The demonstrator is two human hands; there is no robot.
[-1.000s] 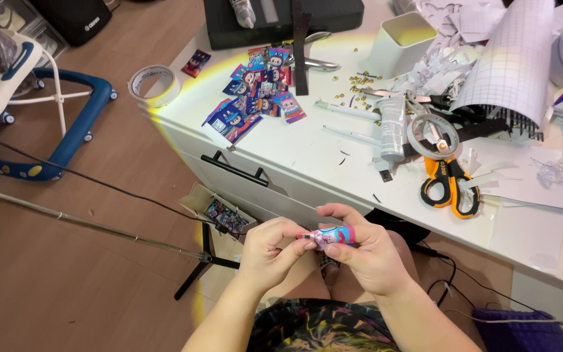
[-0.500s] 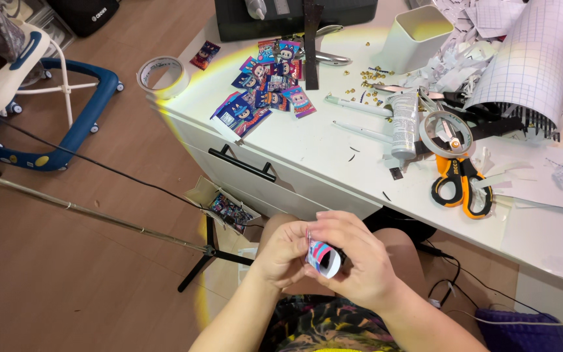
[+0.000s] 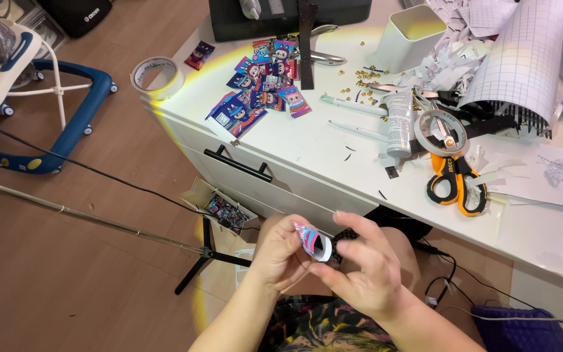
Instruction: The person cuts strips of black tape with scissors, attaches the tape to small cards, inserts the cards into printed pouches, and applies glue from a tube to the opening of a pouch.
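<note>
Packet [image 3: 312, 240], small, colourfully printed and curled into a short open tube, is held in front of the lap, below the near edge of the worktop [image 3: 307, 146]. Its long axis is seen to run from upper left to lower right, with the white-lined open end turned toward the lower right. The left hand [image 3: 281, 253] is closed on the packet's left end, thumb and fingertips pinching it. The right hand [image 3: 365, 267] is pressed against the open end from the right, fingers loosely spread; a full clasp cannot be told.

Just beyond the hands, an open cardboard box [image 3: 219, 205] of similar packets is seen on the floor, beside a black tripod foot [image 3: 206, 251]. On the worktop, orange-handled scissors [image 3: 454, 179] are laid near the front edge, with a ring of clear tape [image 3: 442, 130] just beyond them and a grey tube [image 3: 399, 122] to its left. Farther left, a scatter of printed packets [image 3: 262, 94] is spread out. A roll of white tape [image 3: 156, 73] is set at the worktop's left corner. Farthest away, a white cup [image 3: 412, 39] and a rolled gridded sheet [image 3: 522, 58] are placed.
</note>
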